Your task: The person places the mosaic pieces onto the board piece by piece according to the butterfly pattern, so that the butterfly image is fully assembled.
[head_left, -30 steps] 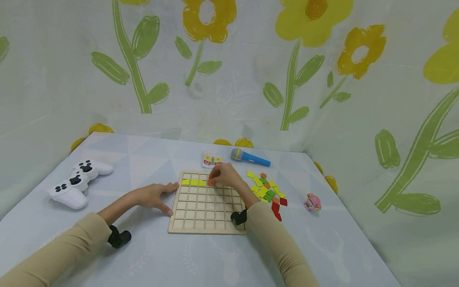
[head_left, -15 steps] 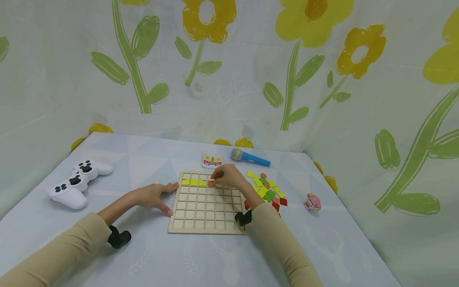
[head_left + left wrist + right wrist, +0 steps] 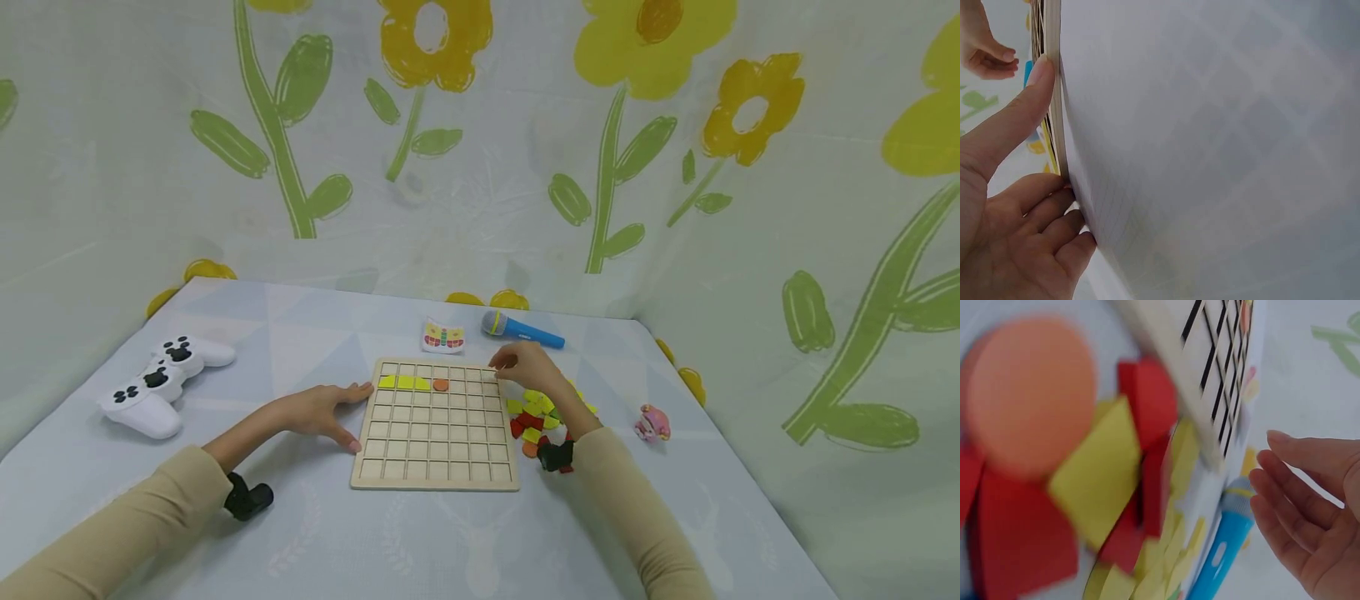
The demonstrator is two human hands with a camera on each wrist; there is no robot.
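Grid board, 4 pieces laid in line

Wooden grid board (image 3: 435,484) flat on desk (image 3: 315,542), between both hands. 3 yellow pieces (image 3: 405,382) and 1 orange disc (image 3: 441,385) along a row near its far edge. Left grip (image 3: 321,411): wide, thumb and fingers touching the board's left edge. Right grip (image 3: 527,367): fingers relaxed, slightly parted from thumb, nothing held; near the far right corner. Loose coloured pieces (image 3: 534,398) heaped right of the board. Microphone (image 3: 522,328) beyond.

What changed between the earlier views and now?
The right hand released the orange disc and moved right, to near the far right corner of the grid board. The disc lies beside the row of yellow pieces, which stayed put, as did the left hand at the board's left edge.
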